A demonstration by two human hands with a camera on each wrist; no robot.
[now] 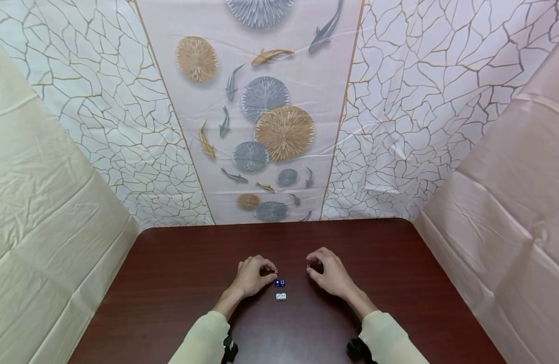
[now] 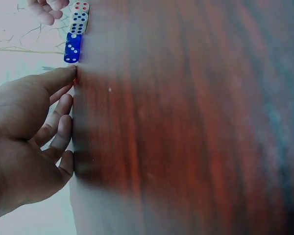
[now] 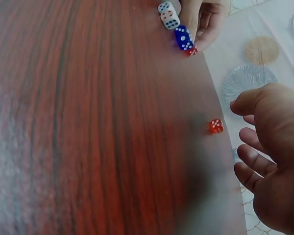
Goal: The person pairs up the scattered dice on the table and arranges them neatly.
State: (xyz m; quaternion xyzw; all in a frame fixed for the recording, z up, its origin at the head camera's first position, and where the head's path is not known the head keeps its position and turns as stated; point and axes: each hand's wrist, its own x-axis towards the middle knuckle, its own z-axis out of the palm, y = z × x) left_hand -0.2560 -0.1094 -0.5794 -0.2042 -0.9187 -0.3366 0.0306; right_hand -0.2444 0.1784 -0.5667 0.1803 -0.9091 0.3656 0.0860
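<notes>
My left hand (image 1: 254, 277) is just left of the small dice, its thumb and index fingertip pinching a red die (image 1: 276, 272). Two blue dice (image 1: 280, 283) lie side by side below that red die in the head view, close to the left thumb. Nearer me sits a pair of white dice (image 1: 281, 297). On the right, a second red die (image 1: 308, 266) rests on the table between the spread thumb and fingers of my right hand (image 1: 331, 275). A gap shows between it and the fingers in the right wrist view. The left wrist view hides the left hand's die.
All of this lies on a dark reddish-brown wooden table (image 1: 193, 253). A patterned cloth backdrop (image 1: 388, 167) hangs behind its far edge, with plain beige cloth (image 1: 52, 202) along the left and right sides.
</notes>
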